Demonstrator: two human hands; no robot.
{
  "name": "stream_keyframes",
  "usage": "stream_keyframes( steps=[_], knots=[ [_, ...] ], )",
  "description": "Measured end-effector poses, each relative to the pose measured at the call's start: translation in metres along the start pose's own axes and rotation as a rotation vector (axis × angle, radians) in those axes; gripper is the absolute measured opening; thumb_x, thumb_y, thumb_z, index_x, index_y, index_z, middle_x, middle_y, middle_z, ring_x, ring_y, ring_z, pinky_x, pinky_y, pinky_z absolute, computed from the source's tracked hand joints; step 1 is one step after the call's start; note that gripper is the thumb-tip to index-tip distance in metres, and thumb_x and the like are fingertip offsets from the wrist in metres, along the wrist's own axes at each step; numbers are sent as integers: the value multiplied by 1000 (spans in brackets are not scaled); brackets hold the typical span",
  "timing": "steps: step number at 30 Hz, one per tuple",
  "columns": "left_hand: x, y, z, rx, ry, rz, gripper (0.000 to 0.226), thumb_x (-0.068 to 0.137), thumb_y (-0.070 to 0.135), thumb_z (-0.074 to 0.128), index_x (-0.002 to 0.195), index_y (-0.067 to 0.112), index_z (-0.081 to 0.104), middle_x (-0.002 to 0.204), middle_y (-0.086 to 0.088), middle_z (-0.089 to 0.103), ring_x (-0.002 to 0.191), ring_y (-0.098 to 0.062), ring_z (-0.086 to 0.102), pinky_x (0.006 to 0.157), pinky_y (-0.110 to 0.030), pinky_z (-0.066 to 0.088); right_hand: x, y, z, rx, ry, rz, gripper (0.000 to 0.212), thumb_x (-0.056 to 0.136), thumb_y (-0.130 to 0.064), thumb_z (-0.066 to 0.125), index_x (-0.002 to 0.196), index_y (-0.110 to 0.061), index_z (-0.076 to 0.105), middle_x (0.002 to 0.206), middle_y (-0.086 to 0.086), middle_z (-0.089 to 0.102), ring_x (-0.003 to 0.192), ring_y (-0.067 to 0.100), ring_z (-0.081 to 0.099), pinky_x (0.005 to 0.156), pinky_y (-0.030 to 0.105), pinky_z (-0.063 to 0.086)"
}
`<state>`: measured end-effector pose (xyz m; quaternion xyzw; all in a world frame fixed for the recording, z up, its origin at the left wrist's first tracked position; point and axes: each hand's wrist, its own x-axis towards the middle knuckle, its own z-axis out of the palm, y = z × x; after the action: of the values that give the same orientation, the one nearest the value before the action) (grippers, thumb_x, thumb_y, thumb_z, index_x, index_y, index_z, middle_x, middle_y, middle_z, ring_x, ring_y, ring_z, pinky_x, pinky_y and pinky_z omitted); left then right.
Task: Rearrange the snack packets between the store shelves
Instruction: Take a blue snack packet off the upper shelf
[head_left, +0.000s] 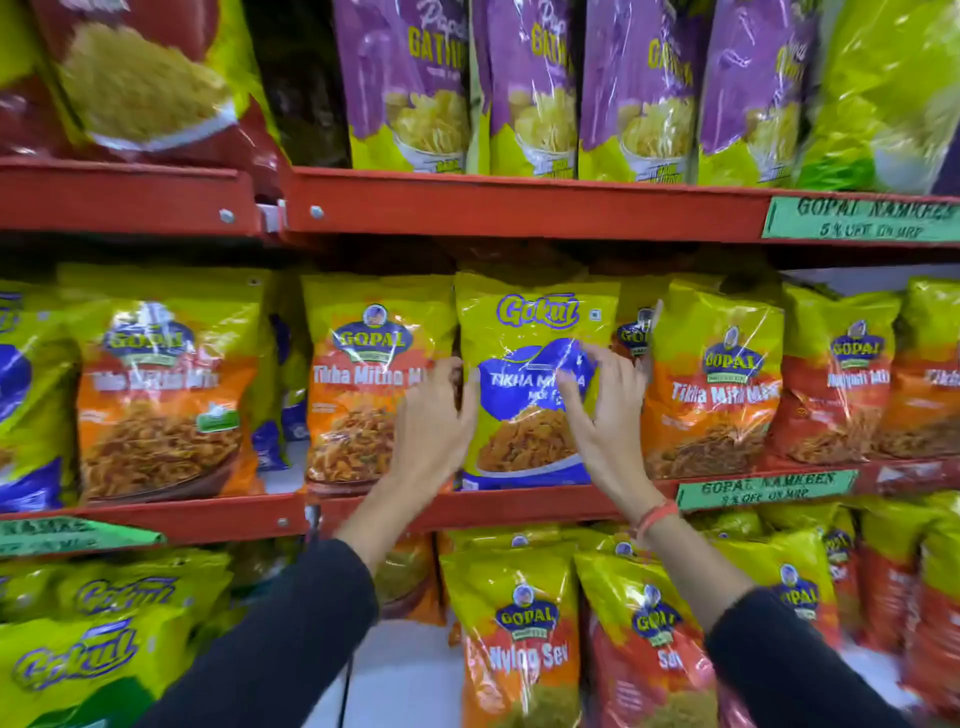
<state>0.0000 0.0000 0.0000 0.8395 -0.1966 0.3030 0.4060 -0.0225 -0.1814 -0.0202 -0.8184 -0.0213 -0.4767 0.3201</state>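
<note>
Standing upright on the middle red metal shelf (519, 506), the glossy yellow-and-blue plastic Gokul snack packet (524, 332) has its long axis vertical, printed face outward, logo at top, bottom seam at the shelf's front lip. Film is crinkled and shiny, with glare streaks; pillow shape, flat crimped top edge.

Left hand (434, 421) sits at the packet's left edge, fingers loosely curled, tips touching or just beside the edge; cannot tell if it grips. Right hand (605, 410) is spread open, fingers fanned over the packet's front right side, blurred, so contact is unclear. Orange thread band (655, 517) on the right wrist; both arms in dark sleeves (291, 639).

Just left of the packet stands an orange-and-yellow Gopal Tikha Mitha packet (363, 364), upright; just right, another packet of the same design (714, 374), tilted slightly. More of the kind run toward both ends of the shelf.

Upper red shelf (519, 208) carries upright purple-and-yellow Gathiya packets (535, 88), tall and narrow, with a red packet (140, 78) at its left end. A green handwritten paper label (862, 218) is stuck on the upper shelf's front edge at right; a similar one (763, 488) is on the middle shelf edge. Below, yellow-orange Gopal Nylon Sev packets (519, 623) stand upright, and yellow Gokul packets (98, 639) lie slumped at lower left.
</note>
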Motion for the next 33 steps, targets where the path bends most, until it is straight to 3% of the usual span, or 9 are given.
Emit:
stream_keyframes(
  steps=[3, 6, 9, 11, 14, 21, 25, 29, 33],
  knots=[
    [-11, 2, 36, -98, -47, -113, 62, 94, 45, 44, 144, 9, 33, 143, -13, 50, 130, -28, 48, 104, -36, 37, -9, 28, 10, 114, -114, 258, 79, 88, -50, 59, 150, -13, 28, 148, 12, 34, 140, 24, 28, 118, 34, 16],
    [-22, 2, 58, -250, -44, -200, 78, 90, 46, 51, 151, 12, 15, 157, -7, 26, 145, -21, 26, 116, -32, 22, -15, 36, 12, 397, -223, 375, 82, 83, -50, 66, 150, -20, 28, 144, -5, 50, 129, -1, 49, 114, 25, 37],
    [-22, -9, 68, -342, 26, -263, 67, 87, 50, 54, 141, 16, 36, 144, -4, 46, 135, -21, 41, 112, -37, 33, -12, 47, 11, 496, -271, 420, 65, 75, -53, 68, 132, -30, 46, 122, -15, 67, 108, -11, 61, 103, 28, 49],
    [-24, -9, 68, -361, 10, -292, 59, 86, 52, 55, 131, 17, 45, 130, -1, 58, 120, -17, 53, 99, -31, 41, -14, 51, 12, 518, -270, 430, 56, 73, -55, 71, 122, -33, 55, 114, -13, 72, 107, -1, 66, 103, 41, 51],
    [-22, -3, 59, -429, 37, -315, 48, 84, 45, 62, 122, 20, 50, 112, 5, 67, 104, -14, 63, 84, -27, 45, -14, 46, 7, 566, -232, 434, 51, 76, -46, 75, 122, -26, 61, 113, -6, 75, 107, 10, 69, 100, 46, 53],
    [-33, 3, 21, -575, 87, -285, 51, 69, 50, 73, 114, 29, 59, 105, 12, 73, 99, -5, 68, 91, -43, 54, -22, 0, -21, 594, -147, 339, 49, 75, -36, 75, 119, -18, 62, 107, -4, 76, 101, 9, 71, 88, 32, 58],
    [-44, 11, -3, -665, 84, -288, 51, 64, 49, 78, 107, 25, 67, 100, 10, 75, 97, -7, 70, 91, -42, 55, -38, -28, -41, 629, -111, 346, 45, 72, -37, 75, 112, -19, 66, 104, -2, 77, 100, 12, 72, 91, 40, 58],
    [-60, 13, -31, -746, 29, -319, 31, 71, 27, 77, 100, 22, 69, 99, 3, 76, 93, -10, 72, 90, -42, 56, -57, -54, -48, 678, -117, 403, 45, 70, -37, 77, 111, -18, 68, 103, 1, 78, 99, 18, 73, 92, 50, 57],
    [-79, 9, -59, -779, 7, -321, 33, 71, 29, 77, 102, 20, 69, 101, 1, 76, 97, -12, 71, 88, -43, 57, -75, -78, -50, 708, -133, 420, 45, 70, -38, 78, 110, -21, 68, 102, -1, 79, 98, 18, 74, 91, 49, 58]
  ],
)
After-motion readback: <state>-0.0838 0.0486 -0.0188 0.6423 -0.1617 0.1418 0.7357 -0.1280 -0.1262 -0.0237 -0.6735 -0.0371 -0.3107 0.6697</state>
